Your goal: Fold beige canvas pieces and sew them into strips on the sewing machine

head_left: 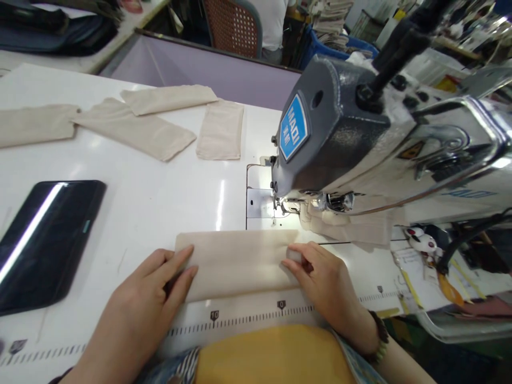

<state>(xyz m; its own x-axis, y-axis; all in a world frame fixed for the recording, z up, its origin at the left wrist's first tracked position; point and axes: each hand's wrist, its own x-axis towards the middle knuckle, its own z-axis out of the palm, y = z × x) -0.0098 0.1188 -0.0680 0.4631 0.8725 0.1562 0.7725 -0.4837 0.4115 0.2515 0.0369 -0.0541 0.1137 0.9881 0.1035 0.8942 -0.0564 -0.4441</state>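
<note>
By sewing machine (332, 117) — fingers (180, 259) on cloth (240, 264); grip unclear; tablet (44, 245) cut off

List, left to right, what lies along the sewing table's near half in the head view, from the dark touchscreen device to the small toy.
Dark touchscreen device → left hand → folded beige fabric piece → right hand → small white toy.
</note>
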